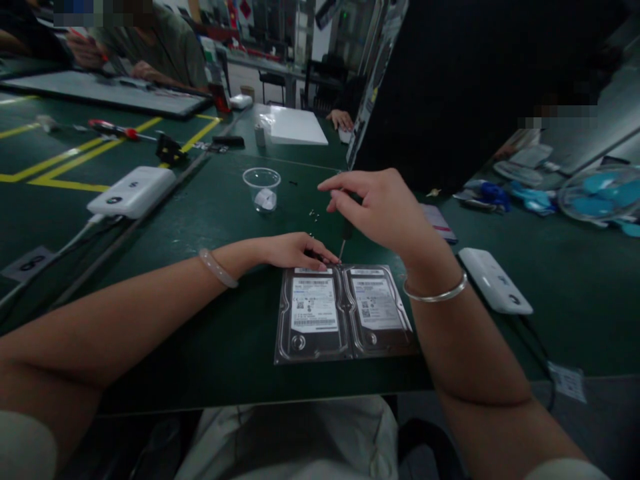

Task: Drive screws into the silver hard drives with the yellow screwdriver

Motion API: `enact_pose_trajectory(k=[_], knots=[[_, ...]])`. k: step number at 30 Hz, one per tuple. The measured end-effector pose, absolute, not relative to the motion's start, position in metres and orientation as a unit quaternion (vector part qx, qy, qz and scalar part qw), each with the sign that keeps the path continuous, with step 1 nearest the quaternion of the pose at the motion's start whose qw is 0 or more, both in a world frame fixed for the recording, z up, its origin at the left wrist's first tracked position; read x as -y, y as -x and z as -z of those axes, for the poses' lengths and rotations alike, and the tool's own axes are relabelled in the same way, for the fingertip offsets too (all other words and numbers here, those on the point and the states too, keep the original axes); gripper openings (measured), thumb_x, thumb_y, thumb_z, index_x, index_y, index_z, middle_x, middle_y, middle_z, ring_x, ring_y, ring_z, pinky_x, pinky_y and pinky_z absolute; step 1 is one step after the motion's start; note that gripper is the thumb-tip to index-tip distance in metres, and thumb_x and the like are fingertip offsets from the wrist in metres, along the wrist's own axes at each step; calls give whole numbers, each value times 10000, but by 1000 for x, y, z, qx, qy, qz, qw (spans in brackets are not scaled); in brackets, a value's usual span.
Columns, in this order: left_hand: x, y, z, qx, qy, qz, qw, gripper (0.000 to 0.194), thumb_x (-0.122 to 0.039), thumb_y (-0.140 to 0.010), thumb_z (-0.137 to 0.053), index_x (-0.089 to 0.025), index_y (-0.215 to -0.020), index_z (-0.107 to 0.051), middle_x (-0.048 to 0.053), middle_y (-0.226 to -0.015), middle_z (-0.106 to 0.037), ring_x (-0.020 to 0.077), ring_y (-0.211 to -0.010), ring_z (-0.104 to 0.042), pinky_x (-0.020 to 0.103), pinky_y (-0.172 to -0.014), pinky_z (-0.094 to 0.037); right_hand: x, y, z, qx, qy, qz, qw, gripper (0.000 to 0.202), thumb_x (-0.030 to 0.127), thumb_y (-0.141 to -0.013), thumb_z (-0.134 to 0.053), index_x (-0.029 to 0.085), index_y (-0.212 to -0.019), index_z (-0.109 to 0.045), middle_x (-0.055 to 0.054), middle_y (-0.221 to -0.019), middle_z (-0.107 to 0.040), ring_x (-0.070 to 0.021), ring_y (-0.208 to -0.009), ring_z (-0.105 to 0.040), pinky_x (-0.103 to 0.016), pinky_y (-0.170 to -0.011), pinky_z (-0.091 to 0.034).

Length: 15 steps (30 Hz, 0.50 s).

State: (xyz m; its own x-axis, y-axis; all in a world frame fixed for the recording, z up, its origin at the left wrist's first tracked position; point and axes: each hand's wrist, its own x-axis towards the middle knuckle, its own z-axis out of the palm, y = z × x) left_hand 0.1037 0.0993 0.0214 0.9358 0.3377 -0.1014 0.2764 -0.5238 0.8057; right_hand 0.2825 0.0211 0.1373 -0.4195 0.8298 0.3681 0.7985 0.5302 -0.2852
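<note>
Two hard drives lie flat side by side on the green table: the left hard drive (313, 313) and the right hard drive (377, 310), labels up. My left hand (295, 253) grips the far edge of the left drive, thumb on its face and index finger stretched along the edge. My right hand (383, 207) is closed on an upright screwdriver (346, 233), its dark handle partly hidden under the fingers. The screwdriver's tip meets the far edge where the drives adjoin, beside my left fingertips. Several small screws (314, 215) lie beyond my left hand.
A clear plastic cup (262, 190) with white paper inside stands beyond the screws. White power strips lie left (131, 192) and right (495, 280). A large black panel (450, 87) rises at the back right. Another person (150, 50) sits across the table; a red-handled screwdriver (113, 129) lies far left.
</note>
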Motion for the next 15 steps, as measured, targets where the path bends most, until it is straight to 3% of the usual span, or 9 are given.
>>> enact_pose_trajectory(k=[3, 6, 9, 12, 15], knots=[[-100, -104, -20, -174, -869, -37, 462, 389, -339, -921, -635, -248, -1298, -665, 25, -1286, -698, 174, -1143, -644, 282, -1003, -449, -19, -283, -137, 850, 466, -53, 239, 412, 152, -895, -440, 155, -1247, -655, -67, -1061, -744, -161, -893, -663, -293, -784, -458], [-101, -104, -18, -169, -866, -43, 468, 381, -336, -915, -644, -259, -1287, -672, 17, -1264, -706, 171, -1127, -652, 281, -996, -454, -16, -281, -138, 849, 465, -74, 240, 467, 148, -845, -473, 141, -1303, -561, -62, -1027, -729, -156, -849, -644, -285, -757, -452], [-101, -104, -18, -170, -868, -45, 465, 383, -332, -913, -644, -250, -1286, -674, 29, -1263, -706, 180, -1127, -653, 290, -991, -459, -16, -280, -137, 837, 494, -54, 227, 375, 184, -828, -506, 156, -1188, -604, -71, -1019, -704, -175, -855, -626, -306, -767, -453], [-101, -104, -20, -174, -872, -40, 455, 383, -337, -916, -641, -265, -1291, -672, 23, -1274, -703, 180, -1142, -645, 292, -1003, -448, -20, -280, -135, 818, 532, 11, 218, 212, 313, -888, -524, 176, -961, -669, -91, -1004, -684, -222, -932, -614, -359, -832, -445], [-101, -103, -21, -168, -876, -37, 450, 381, -351, -926, -634, -284, -1300, -666, 12, -1287, -698, 178, -1162, -636, 294, -1018, -437, -24, -283, -133, 792, 568, 60, 217, 437, 553, -939, -472, 181, -809, -661, -103, -900, -673, -254, -888, -610, -403, -813, -441]])
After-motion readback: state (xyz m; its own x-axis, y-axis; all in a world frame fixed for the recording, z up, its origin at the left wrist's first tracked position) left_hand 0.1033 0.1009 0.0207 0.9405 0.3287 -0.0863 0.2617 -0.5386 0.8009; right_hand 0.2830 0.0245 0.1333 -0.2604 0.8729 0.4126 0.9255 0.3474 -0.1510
